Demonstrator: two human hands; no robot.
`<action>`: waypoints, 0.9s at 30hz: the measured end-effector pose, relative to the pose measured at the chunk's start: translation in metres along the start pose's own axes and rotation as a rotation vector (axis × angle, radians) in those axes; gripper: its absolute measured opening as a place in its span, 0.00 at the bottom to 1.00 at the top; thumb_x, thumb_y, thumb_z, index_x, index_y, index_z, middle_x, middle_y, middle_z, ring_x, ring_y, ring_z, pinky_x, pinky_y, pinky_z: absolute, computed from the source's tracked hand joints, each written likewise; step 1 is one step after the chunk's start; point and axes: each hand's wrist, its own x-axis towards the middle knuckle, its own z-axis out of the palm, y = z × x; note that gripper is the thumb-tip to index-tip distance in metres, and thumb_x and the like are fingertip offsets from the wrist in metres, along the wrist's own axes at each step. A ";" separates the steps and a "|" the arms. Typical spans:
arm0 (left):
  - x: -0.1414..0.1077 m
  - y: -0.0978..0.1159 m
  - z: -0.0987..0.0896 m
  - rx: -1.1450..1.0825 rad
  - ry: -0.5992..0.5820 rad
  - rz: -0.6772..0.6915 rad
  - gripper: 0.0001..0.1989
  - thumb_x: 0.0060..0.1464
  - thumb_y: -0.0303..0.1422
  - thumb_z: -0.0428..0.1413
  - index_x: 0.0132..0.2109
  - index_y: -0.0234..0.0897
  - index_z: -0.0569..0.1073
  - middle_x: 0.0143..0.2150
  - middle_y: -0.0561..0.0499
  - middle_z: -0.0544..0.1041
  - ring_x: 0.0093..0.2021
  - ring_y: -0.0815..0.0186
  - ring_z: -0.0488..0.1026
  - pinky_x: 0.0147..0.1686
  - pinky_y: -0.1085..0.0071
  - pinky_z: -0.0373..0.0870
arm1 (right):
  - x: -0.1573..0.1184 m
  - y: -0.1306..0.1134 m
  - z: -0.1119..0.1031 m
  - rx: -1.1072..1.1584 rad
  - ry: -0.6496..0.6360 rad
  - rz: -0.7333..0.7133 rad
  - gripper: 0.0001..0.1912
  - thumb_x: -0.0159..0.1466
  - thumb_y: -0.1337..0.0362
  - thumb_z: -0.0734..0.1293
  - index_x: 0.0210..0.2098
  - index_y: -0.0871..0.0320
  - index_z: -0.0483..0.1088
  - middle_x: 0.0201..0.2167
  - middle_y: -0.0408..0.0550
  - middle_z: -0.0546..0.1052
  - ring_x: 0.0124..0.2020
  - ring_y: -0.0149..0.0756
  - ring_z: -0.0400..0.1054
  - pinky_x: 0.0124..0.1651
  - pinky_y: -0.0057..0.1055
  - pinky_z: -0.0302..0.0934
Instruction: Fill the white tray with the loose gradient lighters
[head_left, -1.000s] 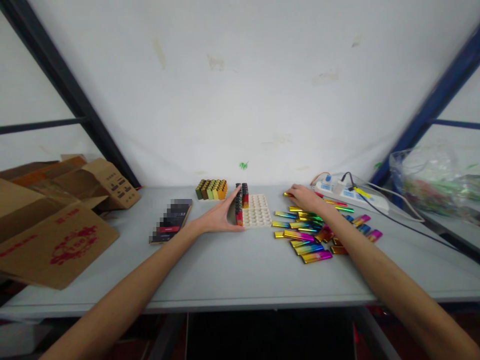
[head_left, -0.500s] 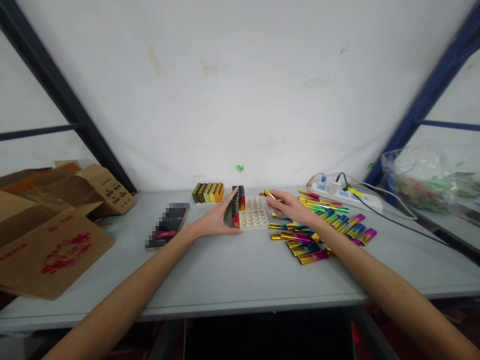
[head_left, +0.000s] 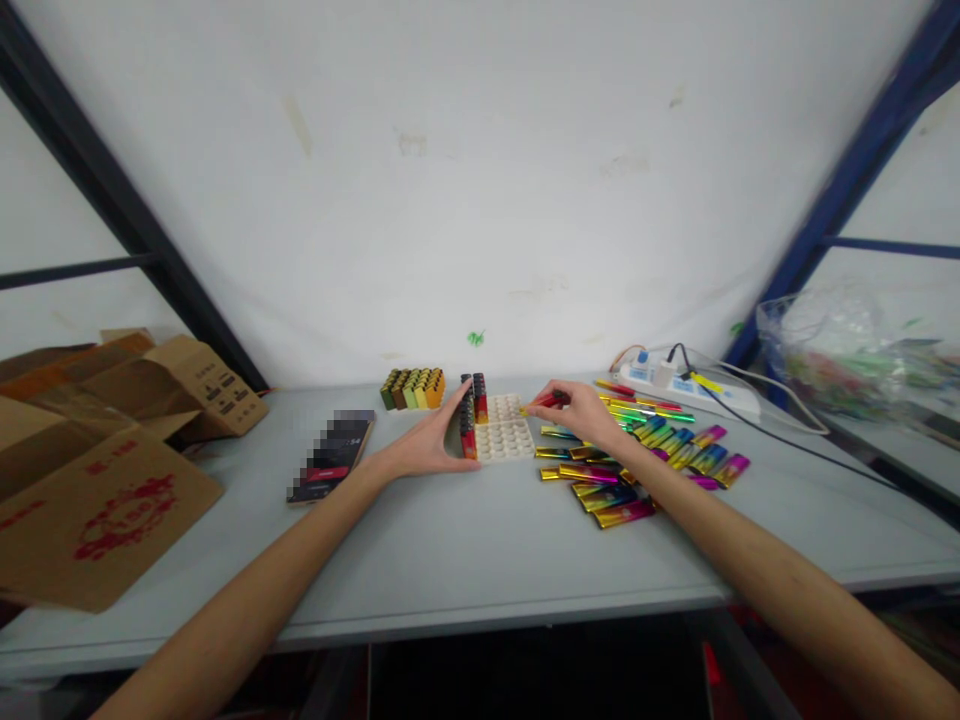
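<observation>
A white tray with rows of round holes lies mid-table. Black-topped lighters with red and yellow bodies stand upright at its left side. My left hand spans that side, thumb at the front and fingers at the back, holding the tray. My right hand pinches a shiny red-and-gold lighter over the tray's right side, its gold end pointing left and down. Beside the right forearm lies a loose spread of metallic lighters in gold, pink, blue and green.
Another block of upright yellow, green and brown lighters stands at the back. A phone, partly pixelated, and open cardboard boxes are to the left. A power strip with cables and a clear plastic bag are at right.
My right hand has turned the lighter so its gold end points down toward the tray; its red part now shows. My left hand keeps its place on the tray.
</observation>
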 end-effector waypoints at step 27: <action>-0.001 0.001 -0.001 -0.007 -0.007 -0.013 0.68 0.47 0.55 0.68 0.77 0.42 0.30 0.78 0.38 0.45 0.76 0.43 0.46 0.73 0.47 0.49 | -0.002 -0.010 0.021 0.292 -0.040 0.243 0.30 0.64 0.34 0.60 0.25 0.54 0.56 0.20 0.35 0.53 0.21 0.28 0.48 0.24 0.28 0.43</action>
